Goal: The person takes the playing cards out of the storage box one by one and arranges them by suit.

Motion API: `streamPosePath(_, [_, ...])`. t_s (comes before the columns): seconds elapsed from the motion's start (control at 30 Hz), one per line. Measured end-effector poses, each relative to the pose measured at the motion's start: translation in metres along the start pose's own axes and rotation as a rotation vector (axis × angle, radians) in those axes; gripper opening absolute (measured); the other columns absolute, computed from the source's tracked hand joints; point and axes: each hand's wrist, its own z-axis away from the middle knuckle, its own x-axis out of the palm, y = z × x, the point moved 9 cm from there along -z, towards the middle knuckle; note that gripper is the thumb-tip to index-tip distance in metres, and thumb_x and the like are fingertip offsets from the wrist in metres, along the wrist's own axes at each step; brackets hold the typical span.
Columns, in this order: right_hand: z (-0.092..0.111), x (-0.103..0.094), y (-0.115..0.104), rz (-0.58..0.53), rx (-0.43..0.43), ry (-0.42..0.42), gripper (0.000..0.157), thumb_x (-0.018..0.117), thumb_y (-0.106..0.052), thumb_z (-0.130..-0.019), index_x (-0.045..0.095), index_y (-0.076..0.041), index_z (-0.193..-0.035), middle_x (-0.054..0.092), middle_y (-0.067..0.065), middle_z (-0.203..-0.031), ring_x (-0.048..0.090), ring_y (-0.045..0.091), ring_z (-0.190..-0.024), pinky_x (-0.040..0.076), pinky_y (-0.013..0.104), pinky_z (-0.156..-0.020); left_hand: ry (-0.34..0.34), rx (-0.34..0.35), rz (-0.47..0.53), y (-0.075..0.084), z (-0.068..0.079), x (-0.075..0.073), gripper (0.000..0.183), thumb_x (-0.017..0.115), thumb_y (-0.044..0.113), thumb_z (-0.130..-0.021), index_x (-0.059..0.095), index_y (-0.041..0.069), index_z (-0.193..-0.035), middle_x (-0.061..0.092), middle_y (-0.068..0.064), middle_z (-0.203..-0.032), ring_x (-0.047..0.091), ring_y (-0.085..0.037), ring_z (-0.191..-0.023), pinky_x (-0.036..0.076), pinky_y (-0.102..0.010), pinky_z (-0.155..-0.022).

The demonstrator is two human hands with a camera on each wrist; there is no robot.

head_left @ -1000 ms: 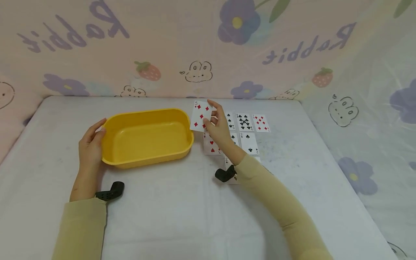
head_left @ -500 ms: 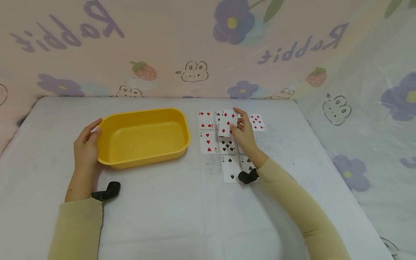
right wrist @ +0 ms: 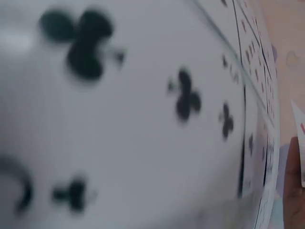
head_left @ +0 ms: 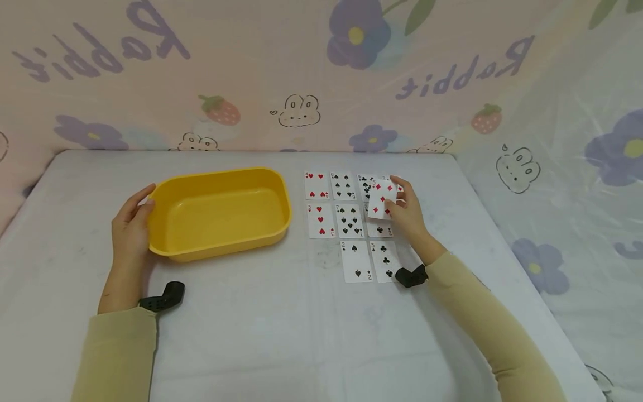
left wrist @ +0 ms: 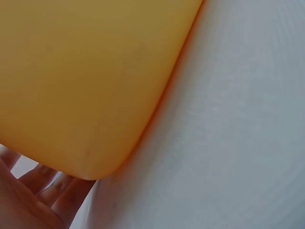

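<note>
My left hand [head_left: 132, 226] holds the left end of a yellow plastic basin [head_left: 221, 249], its thumb at the rim and fingers against the outer wall. In the left wrist view those fingers touch the basin's wall [left wrist: 90, 95] near a corner. My right hand [head_left: 409, 215] pinches a five of diamonds [head_left: 380, 196] by its right side, face up above the laid-out cards. Under that card, the nine of clubs [head_left: 364, 181], a two of clubs [head_left: 380, 230] and the seven of diamonds are partly covered. A three of clubs [right wrist: 143, 119] fills the right wrist view.
Face-up cards lie in rows right of the basin: four of hearts [head_left: 316, 186], six of spades [head_left: 344, 186], three of hearts [head_left: 320, 220], seven of spades [head_left: 349, 221] and two of spades [head_left: 356, 261]. A patterned cloth [head_left: 261, 67] hangs behind the white table [head_left: 241, 335].
My right hand has carried the five of diamonds rightward, from beside the basin's right end to over the right-hand cards. My left hand stays on the basin. The head view has shifted slightly.
</note>
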Motion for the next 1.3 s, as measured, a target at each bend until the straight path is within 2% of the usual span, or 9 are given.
streamPosePath(0.17, [0.002, -0.019, 0.016, 0.080, 0.040, -0.007, 0.062, 0.051, -0.002, -0.093, 0.032, -0.018, -0.150, 0.046, 0.020, -0.121, 0.049, 0.014, -0.084, 0.041, 0.017, -0.064, 0.005, -0.016, 0.039, -0.002, 0.000, 0.001, 0.036, 0.049, 0.028, -0.100, 0.057, 0.029, -0.134, 0.053, 0.015, -0.096, 0.046, -0.003, -0.085, 0.042, -0.003, -0.066])
streamPosePath(0.47, [0.004, -0.041, 0.039, 0.156, 0.086, -0.029, 0.063, 0.053, -0.005, -0.093, 0.031, -0.019, -0.151, 0.050, 0.022, -0.120, 0.053, 0.013, -0.089, 0.043, 0.015, -0.065, 0.003, -0.004, -0.021, 0.000, -0.001, 0.001, 0.036, 0.049, 0.030, -0.100, 0.056, 0.031, -0.135, 0.052, 0.019, -0.099, 0.046, -0.001, -0.089, 0.040, -0.004, -0.072])
streamPosePath(0.77, [0.004, -0.050, 0.048, 0.217, 0.082, -0.094, 0.064, 0.056, -0.004, -0.092, 0.033, -0.015, -0.150, 0.050, 0.022, -0.115, 0.050, 0.009, -0.081, 0.044, 0.015, -0.061, 0.004, -0.012, -0.001, -0.002, 0.000, 0.001, 0.036, 0.049, 0.029, -0.100, 0.056, 0.030, -0.135, 0.052, 0.020, -0.101, 0.046, -0.001, -0.089, 0.040, -0.003, -0.073])
streamPosePath(0.93, [0.005, -0.050, 0.046, 0.293, 0.051, -0.116, 0.064, 0.060, -0.007, -0.090, 0.034, -0.008, -0.149, 0.054, 0.026, -0.114, 0.053, 0.016, -0.086, 0.044, 0.015, -0.063, 0.001, -0.015, 0.013, -0.002, 0.000, 0.001, 0.036, 0.049, 0.029, -0.100, 0.056, 0.031, -0.135, 0.052, 0.019, -0.100, 0.046, -0.001, -0.089, 0.040, -0.003, -0.072])
streamPosePath(1.1, [0.005, -0.051, 0.046, 0.428, 0.026, -0.109, 0.061, 0.063, -0.011, -0.089, 0.039, -0.002, -0.144, 0.056, 0.026, -0.113, 0.054, 0.028, -0.096, 0.043, 0.021, -0.071, 0.008, -0.005, -0.019, -0.001, -0.001, 0.000, 0.036, 0.049, 0.031, -0.100, 0.056, 0.032, -0.135, 0.052, 0.020, -0.101, 0.046, -0.001, -0.089, 0.040, -0.004, -0.072])
streamPosePath(1.3, [0.004, -0.049, 0.047, 0.475, 0.011, -0.109, 0.056, 0.065, -0.012, -0.088, 0.046, 0.002, -0.138, 0.053, 0.025, -0.114, 0.053, 0.034, -0.099, 0.042, 0.033, -0.077, 0.008, -0.013, -0.013, -0.002, -0.001, -0.001, 0.036, 0.049, 0.030, -0.100, 0.056, 0.032, -0.135, 0.052, 0.019, -0.100, 0.046, -0.001, -0.089, 0.040, -0.003, -0.071])
